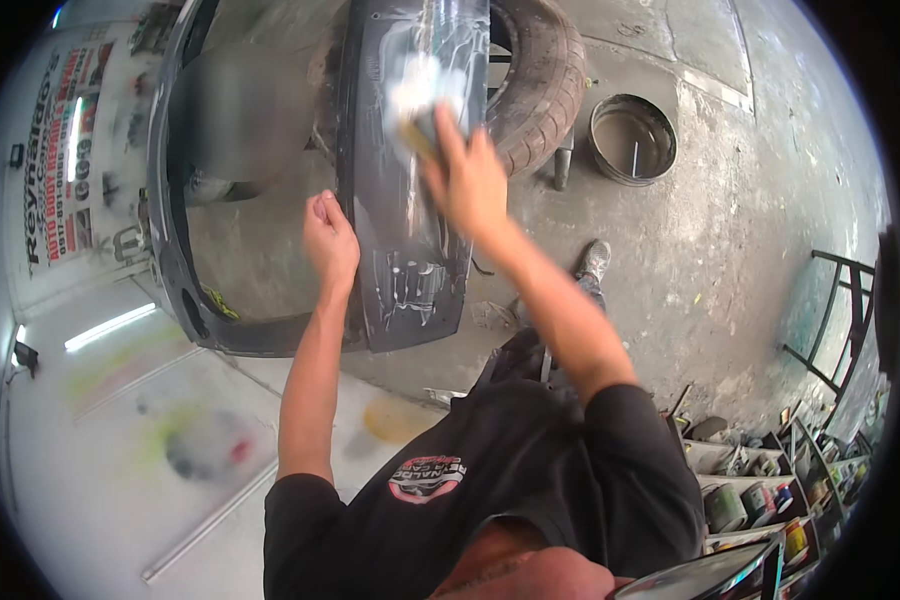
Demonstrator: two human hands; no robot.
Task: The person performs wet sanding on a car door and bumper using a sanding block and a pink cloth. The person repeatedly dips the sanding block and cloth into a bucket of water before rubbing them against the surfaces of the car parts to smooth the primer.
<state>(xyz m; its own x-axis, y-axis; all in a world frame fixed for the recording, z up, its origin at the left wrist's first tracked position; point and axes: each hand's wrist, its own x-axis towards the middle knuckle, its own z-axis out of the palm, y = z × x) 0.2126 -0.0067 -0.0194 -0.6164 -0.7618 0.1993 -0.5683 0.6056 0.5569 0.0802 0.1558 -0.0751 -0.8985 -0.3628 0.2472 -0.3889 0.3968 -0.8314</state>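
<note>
A dark grey car door [390,205] lies across a tire [555,80], its outer panel wet and streaked with whitish suds. Pressed flat on that panel, under bright glare, is a sanding block [422,138] with a yellowish side. My right hand [470,185] grips the block from above, fingers stretched along it. My left hand [330,238] is curled closed at the panel's left edge, over the window opening side. Whether anything is inside its fingers is hidden.
A black bucket [633,140] of murky water stands on the concrete floor [690,260] to the right. A dark metal stand [835,320] is at far right. Shelves [715,460] with several cans are at lower right. A paint-stained white wall [120,410] rises at left.
</note>
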